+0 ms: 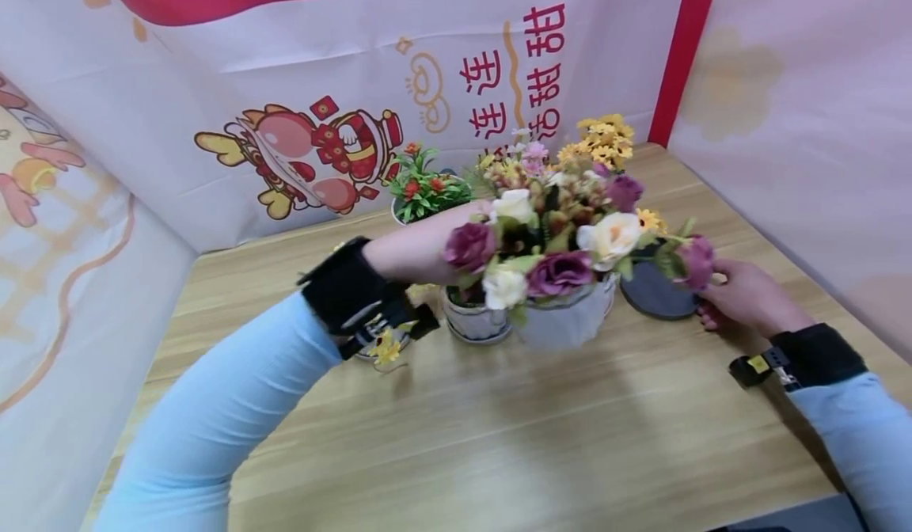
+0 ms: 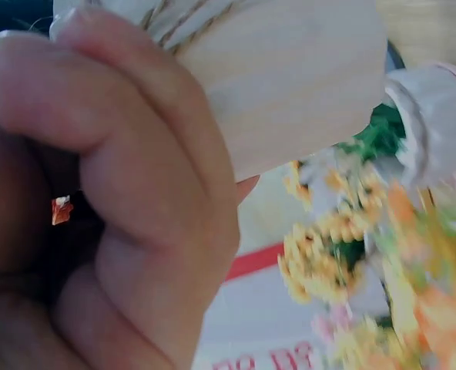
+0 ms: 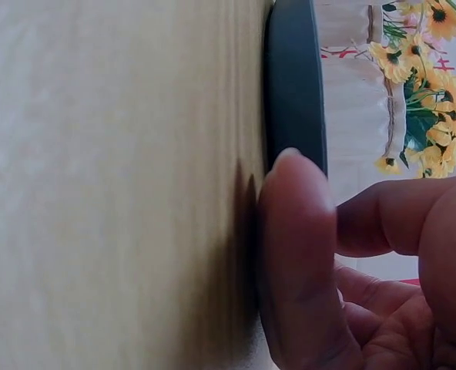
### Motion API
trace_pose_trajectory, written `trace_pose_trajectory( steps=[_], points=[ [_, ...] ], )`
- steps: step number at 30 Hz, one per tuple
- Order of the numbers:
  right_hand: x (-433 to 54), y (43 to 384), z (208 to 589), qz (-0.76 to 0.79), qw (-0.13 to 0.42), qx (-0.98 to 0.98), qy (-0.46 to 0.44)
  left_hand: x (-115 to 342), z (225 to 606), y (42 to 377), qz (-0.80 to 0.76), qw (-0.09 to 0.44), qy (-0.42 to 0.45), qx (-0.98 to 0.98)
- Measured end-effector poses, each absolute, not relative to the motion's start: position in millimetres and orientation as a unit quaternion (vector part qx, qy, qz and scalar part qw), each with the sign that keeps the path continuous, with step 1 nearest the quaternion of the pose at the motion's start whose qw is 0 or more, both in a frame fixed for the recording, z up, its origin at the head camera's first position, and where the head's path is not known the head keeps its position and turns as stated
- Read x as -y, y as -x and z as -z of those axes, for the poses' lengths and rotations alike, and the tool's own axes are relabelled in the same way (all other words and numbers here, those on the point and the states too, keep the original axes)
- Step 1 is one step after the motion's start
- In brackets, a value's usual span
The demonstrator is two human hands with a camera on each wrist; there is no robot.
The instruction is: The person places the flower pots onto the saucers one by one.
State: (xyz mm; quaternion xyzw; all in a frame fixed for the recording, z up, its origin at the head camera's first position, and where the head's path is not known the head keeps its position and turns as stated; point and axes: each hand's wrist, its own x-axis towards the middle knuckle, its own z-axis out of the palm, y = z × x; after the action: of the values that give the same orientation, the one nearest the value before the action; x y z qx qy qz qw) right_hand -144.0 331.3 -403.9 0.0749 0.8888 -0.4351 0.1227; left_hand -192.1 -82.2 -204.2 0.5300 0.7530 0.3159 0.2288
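Note:
A pale flower pot (image 1: 570, 320) of purple and cream artificial roses (image 1: 560, 272) is held up over the table by my left hand (image 2: 155, 162). In the left wrist view its curled fingers lie against the pot's wall, where twine shows; blossoms hide most of the hand in the head view. To the right, a dark round saucer (image 1: 659, 288) lies on the table. My right hand (image 1: 748, 294) pinches its right edge, the thumb (image 3: 297, 231) low against the rim in the right wrist view. One purple rose (image 1: 694, 263) overlaps the right fingertips in the head view.
Behind the left forearm stands a pot with red flowers and green leaves (image 1: 427, 191). A smaller grey-white pot (image 1: 476, 320) on a saucer sits left of the roses. Yellow flowers (image 1: 606, 142) rise at the back, and a small yellow flower (image 1: 385, 348) shows under the left wrist.

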Motion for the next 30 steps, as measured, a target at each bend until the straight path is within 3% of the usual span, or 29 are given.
trace_pose_trajectory(
  steps=[1,3,7,9,19,30],
  points=[
    [-330,144,404,0.439,0.123,-0.887,-0.074,73,204,193,-0.334,0.256,-0.512,-0.749],
    [-327,143,404,0.443,0.123,-0.885,-0.073,58,204,196,-0.308,0.250,-0.511,-0.763],
    [-321,144,404,0.455,0.120,-0.879,-0.070,27,208,201,-0.382,0.333,-0.429,-0.748],
    [-318,144,404,0.468,0.118,-0.873,-0.070,13,209,204,-0.400,0.345,-0.408,-0.745],
    [-309,142,410,0.452,0.105,-0.884,-0.065,-45,217,220,-0.399,0.332,-0.349,-0.780],
    [-295,142,409,0.456,0.105,-0.880,-0.076,-90,254,241,-0.400,0.330,-0.274,-0.810]
  ],
)
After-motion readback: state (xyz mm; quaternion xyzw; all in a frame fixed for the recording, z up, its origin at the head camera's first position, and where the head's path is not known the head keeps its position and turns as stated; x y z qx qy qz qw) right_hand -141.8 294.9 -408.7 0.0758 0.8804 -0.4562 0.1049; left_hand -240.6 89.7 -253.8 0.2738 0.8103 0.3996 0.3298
